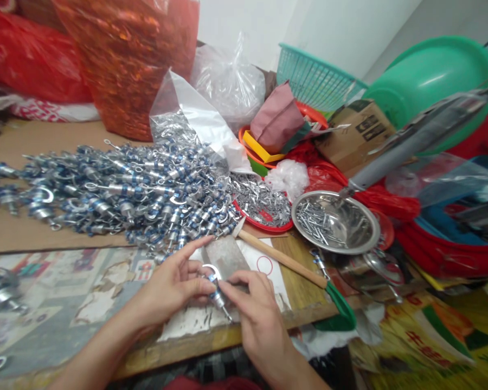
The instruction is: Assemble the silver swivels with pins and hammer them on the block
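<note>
Both hands meet over the front of the workbench, around one small silver-and-blue metal fitting with a curved hook (pixel 217 298). My left hand (pixel 187 281) pinches it between thumb and fingers near the hook, forefinger stretched out. On its other side, the fingertips of my right hand (pixel 250 300) press against the body. A thin metal end points down toward the bench edge. Just behind the hands lies a flat grey metal block (pixel 225 252). A hammer with a wooden handle (pixel 282 257) rests to the right, its head beside the block.
A large heap of similar fittings (pixel 146 189) covers cardboard at the back left. Small metal strips fill a red tray (pixel 264 208); pins lie in a steel bowl (pixel 337 222). A grey lever arm (pixel 415 141) slants over the right. Baskets, bags and a green basin (pixel 435 81) stand behind.
</note>
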Tool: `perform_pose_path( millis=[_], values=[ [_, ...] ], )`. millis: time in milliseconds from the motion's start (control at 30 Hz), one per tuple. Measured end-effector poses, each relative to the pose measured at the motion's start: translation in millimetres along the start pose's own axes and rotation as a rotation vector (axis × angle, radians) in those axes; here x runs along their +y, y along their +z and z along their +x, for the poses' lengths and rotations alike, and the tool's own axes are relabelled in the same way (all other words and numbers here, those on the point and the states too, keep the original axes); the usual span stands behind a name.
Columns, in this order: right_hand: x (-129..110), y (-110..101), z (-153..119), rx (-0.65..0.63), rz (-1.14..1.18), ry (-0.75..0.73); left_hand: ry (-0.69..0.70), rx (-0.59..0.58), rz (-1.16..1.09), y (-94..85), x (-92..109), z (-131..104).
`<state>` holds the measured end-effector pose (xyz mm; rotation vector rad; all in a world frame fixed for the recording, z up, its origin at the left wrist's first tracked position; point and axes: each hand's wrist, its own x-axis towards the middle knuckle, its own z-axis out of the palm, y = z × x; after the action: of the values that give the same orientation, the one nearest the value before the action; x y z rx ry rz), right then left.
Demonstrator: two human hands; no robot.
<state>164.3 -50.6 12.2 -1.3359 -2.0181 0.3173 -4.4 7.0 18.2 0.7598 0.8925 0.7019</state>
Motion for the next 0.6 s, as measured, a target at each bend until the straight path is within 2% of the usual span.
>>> perform_pose_path(
  millis=[67, 133, 200, 267, 333, 433, 533, 600],
  values=[
    [23.9, -9.7, 7.8, 0.091, -0.010, 0.042, 0.005, -0.005, 0.000, -1.0, -0.8, 1.5],
    [52.3, -18.6, 17.5, 0.142, -0.218, 0.124, 0.010, -0.010, 0.005, -1.6, -0.8, 2.8],
    [76.0, -24.8, 25.9, -0.020, -0.436, 0.205, 0.017, -0.016, 0.011, -1.6, -0.3, 3.3],
    [87.3, -29.8, 30.5, -0.194, -0.526, 0.260, 0.028, -0.019, 0.009, -1.3, 0.2, 3.1],
    [84.4, -36.7, 30.5, -0.224, -0.503, 0.287, 0.039, -0.024, 0.003, -1.0, 0.4, 2.5],
    [62.5, -53.1, 22.1, -0.089, -0.336, 0.227, 0.046, -0.019, -0.003, -0.6, 0.5, 2.3],
    [37.8, -68.7, 7.3, 0.045, -0.189, 0.022, 0.051, 0.007, 0.009, -0.7, 0.6, 3.0],
    [26.7, -72.6, -3.0, 0.097, -0.214, -0.111, 0.052, 0.015, 0.018, -1.0, 0.8, 3.7]
  ],
)
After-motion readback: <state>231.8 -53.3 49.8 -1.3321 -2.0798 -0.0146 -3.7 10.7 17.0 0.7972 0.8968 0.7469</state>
